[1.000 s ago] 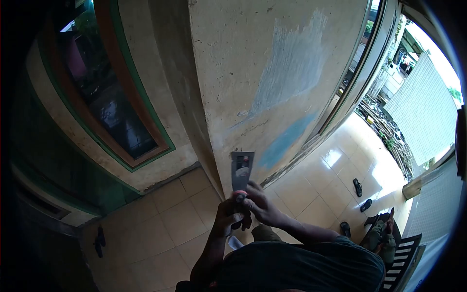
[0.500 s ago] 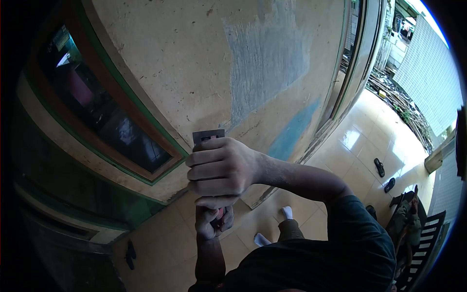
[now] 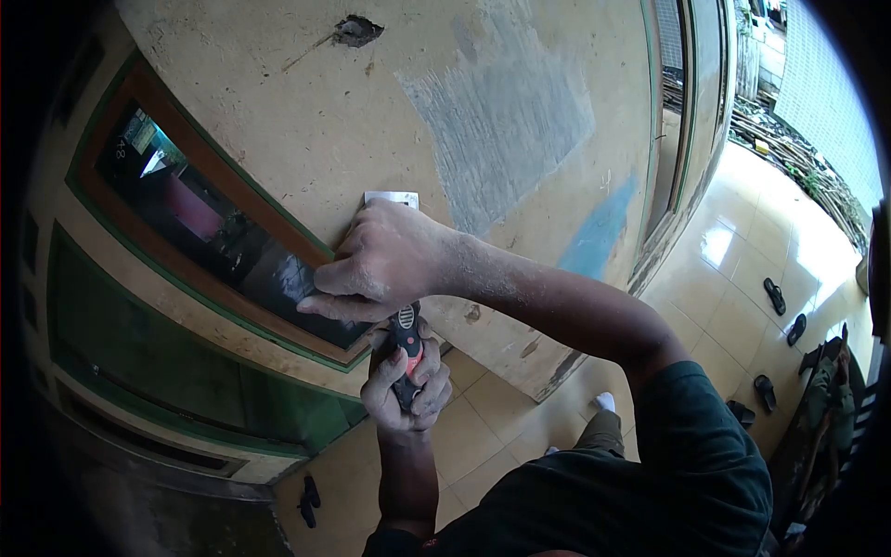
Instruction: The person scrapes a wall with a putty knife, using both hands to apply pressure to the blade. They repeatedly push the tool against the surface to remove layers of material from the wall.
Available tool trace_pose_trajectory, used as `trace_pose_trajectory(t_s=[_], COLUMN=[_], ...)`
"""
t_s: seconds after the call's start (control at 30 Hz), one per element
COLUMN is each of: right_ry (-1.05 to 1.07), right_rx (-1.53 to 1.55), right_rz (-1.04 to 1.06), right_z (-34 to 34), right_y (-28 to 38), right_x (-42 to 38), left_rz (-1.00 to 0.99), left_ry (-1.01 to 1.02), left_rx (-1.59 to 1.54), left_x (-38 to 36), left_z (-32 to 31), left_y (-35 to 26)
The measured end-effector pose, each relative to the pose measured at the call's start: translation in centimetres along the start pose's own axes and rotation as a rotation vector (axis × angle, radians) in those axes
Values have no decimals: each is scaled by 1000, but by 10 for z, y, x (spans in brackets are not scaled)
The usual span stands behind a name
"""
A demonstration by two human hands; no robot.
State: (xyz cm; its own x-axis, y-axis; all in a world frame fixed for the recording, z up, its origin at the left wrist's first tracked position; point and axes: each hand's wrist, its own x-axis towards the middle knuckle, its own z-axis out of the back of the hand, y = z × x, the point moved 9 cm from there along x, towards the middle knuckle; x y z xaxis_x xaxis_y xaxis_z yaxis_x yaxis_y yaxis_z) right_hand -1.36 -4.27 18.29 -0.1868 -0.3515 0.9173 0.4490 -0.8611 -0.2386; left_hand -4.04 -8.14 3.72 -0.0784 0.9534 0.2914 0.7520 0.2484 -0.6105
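A paint scraper (image 3: 406,320) with a black and red handle is held upright against the wall, its wide metal blade (image 3: 399,198) lying at the wall surface. My left hand (image 3: 408,385) is closed around the lower handle. Higher up, my right hand (image 3: 385,260) is closed over the tool just below the blade and hides its middle part. Pale dust coats my right hand and forearm. The beige wall (image 3: 306,148) carries a scraped grey patch (image 3: 515,130) and a blue patch (image 3: 600,227) right of the blade.
A wood-framed window (image 3: 227,232) is close on the left. Above is a hole (image 3: 358,31) in the wall. Sandals (image 3: 775,295) lie on the tiled floor (image 3: 691,325), with another pair (image 3: 309,501) at lower left. A dark bench (image 3: 817,436) stands at right.
Both hands and the scraper have moved up in the view, and more handle shows between them. The right hand has turned. The camera view has shifted, bringing the wall hole into sight.
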Motion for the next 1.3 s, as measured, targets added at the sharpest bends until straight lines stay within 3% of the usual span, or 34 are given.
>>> trace_pose_trajectory(t_s=[0.17,0.4,0.6,0.67,0.8,0.9,1.2,1.23,1.3], right_ry=[-12,-27,223,392,430,457,603,692,643], right_rx=[10,75,143,80,105,-21,88,37,65], right_rz=[-16,154,271,337,371,421,490,485,494], right_z=[8,6,4,-3,4,4,6,0,-2], right_y=[-4,6,-7,-1,-6,-14,-13,-15,-12], right_x=[7,-26,-31,-39,-31,-24,-28,-28,-38], left_rz=[-19,-63,-201,-234,-368,-338,-459,-485,-524], left_ry=[-20,-50,55,40,41,104,-1,69,127], left_rx=[-61,-61,-97,-116,-131,-152,-153,-113,-81], left_x=[7,14,47,48,62,77,86,92,94], left_z=[-8,11,14,18,6,-2,13,9,5], left_y=[1,28,53,63,59,51,66,60,64])
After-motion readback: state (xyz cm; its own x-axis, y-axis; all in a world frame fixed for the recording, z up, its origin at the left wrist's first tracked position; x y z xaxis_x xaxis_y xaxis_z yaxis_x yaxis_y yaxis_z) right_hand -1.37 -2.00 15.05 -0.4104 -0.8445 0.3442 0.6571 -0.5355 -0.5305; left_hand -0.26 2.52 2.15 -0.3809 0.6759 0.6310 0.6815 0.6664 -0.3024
